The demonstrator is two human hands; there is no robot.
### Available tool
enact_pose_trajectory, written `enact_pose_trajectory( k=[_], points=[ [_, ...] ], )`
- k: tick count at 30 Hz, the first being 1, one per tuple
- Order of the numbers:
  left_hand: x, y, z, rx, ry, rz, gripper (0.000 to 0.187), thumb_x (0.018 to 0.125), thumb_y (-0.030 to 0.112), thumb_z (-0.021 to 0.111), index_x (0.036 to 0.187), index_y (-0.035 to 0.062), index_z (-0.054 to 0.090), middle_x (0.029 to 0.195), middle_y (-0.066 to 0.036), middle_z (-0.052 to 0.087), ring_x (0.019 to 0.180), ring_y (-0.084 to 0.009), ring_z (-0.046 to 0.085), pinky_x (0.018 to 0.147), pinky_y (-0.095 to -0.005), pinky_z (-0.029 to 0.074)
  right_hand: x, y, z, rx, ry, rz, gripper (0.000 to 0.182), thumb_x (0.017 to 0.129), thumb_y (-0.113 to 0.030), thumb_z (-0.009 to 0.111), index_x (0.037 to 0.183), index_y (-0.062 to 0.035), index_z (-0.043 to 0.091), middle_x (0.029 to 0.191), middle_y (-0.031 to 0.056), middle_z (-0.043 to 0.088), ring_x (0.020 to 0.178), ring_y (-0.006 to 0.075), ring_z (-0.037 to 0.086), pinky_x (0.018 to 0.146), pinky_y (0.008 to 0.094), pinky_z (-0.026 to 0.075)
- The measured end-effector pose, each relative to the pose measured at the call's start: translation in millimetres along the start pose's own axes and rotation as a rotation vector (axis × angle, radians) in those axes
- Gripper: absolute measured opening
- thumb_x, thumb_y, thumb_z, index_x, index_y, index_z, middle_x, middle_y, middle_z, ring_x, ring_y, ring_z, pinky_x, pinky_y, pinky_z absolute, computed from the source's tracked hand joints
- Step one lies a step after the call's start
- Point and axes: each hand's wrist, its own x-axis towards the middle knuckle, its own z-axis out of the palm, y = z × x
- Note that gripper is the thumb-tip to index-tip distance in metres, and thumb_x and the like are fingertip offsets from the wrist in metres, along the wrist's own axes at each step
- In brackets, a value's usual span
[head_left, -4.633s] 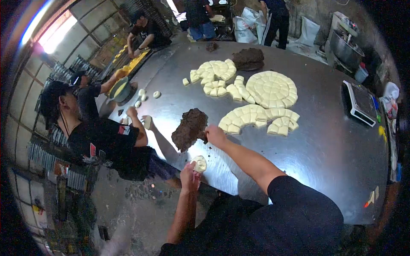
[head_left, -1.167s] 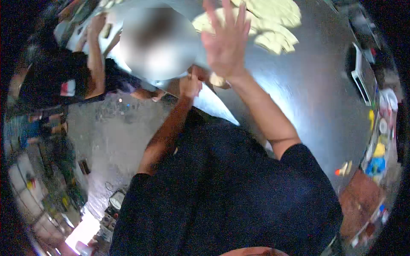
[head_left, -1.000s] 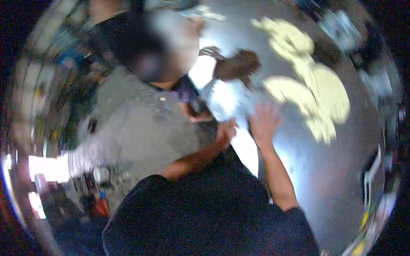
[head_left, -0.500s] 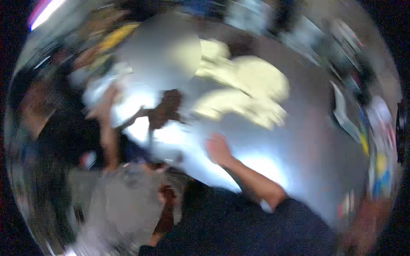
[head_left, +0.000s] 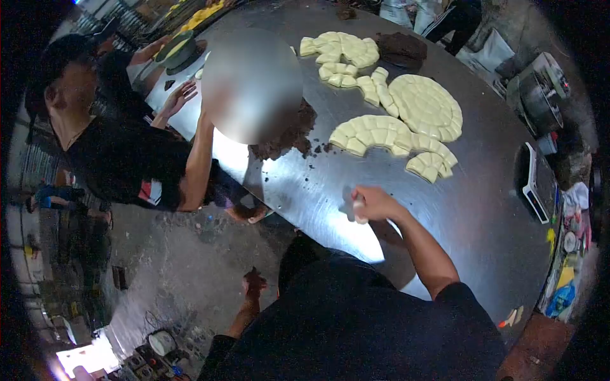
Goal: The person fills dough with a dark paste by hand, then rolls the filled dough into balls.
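My right hand is just above the metal table, fingers curled in a pinch; whatever is between them is too small to make out. Beyond it lie scored pale dough pieces: a curved strip, a small piece and a large round slab. Crumbly dark brown filling is heaped to the left of the dough. My left hand hangs low at my side above the floor, away from the table. It is dark, and its fingers cannot be told apart.
At the left a co-worker in black reaches over the table, partly behind a blurred disc. Beyond are a green bowl and a dark mass. A white-edged device stands at the right edge, near a scraper-like item.
The view has steadied and shifted. My right hand has gone from spread fingers to a curled pinch. The co-worker's arm now extends farther over the table. My left hand still hangs low.
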Motion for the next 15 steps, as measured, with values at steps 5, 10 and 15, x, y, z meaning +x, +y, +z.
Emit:
enact_pose_trajectory(
  k=[5,10,15],
  points=[
    [-31.3,64.3,38.9,0.031,-0.152,0.125,0.047,0.099,0.041,0.043,0.110,-0.0024,0.058,0.065,-0.015,0.059,0.044,-0.0217,0.052,0.041,-0.0352,0.042,118.7,-120.1,-53.1,1.078,0.406,-0.336,0.040,0.084,-0.019,0.067,0.118,-0.0050,0.052,0.096,0.0150,0.063,0.074,0.0158,0.063,0.063,0.0275,0.050],
    [8.7,56.4,43.6,0.180,-0.223,0.207,0.052,0.098,0.045,0.044,0.111,-0.0040,0.055,0.066,-0.016,0.060,0.044,-0.0205,0.052,0.040,-0.0339,0.042,93.0,-158.1,-51.6,0.473,0.846,-0.451,0.019,0.080,-0.017,0.063,0.093,-0.0027,0.063,0.075,0.0103,0.065,0.067,0.0181,0.063,0.061,0.0307,0.050],
    [-30.6,66.3,47.1,0.067,-0.296,0.315,0.049,0.096,0.044,0.047,0.112,-0.0016,0.054,0.068,-0.013,0.059,0.049,-0.0193,0.052,0.044,-0.0316,0.042,22.3,-18.7,-11.9,0.001,0.879,-0.163,0.018,0.073,-0.018,0.062,0.087,-0.0072,0.067,0.085,0.0142,0.065,0.082,0.0324,0.062,0.072,0.0426,0.049]
  ],
)
